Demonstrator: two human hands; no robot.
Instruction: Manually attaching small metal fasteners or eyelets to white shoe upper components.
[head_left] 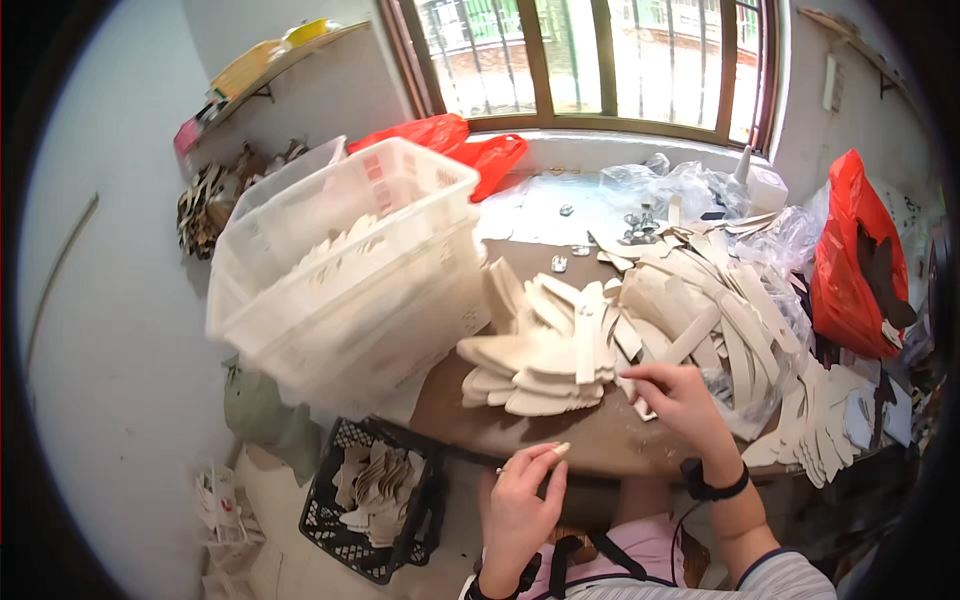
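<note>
My left hand point(524, 505) is near the table's front edge, thumb and fingers closed on a small cream piece point(561, 449) that sticks out past the fingertips. Most of that piece is hidden. To the right, my right hand point(680, 402) reaches over the table with thumb and forefinger pinched together. What lies between these fingertips is too small to make out. Just beyond them is a stack of flat, curved cream pieces point(535, 365), layered and fanned out. More long cream strips point(740, 320) are heaped behind and right of my right hand.
A translucent white crate point(340, 290) stands left of the stack, with cream pieces inside. Below it, a black crate point(350, 550) holds more pieces. Red plastic bags point(850, 260) and clear plastic point(690, 185) lie around the brown table point(450, 410). Small metal parts point(640, 225) sit near the window.
</note>
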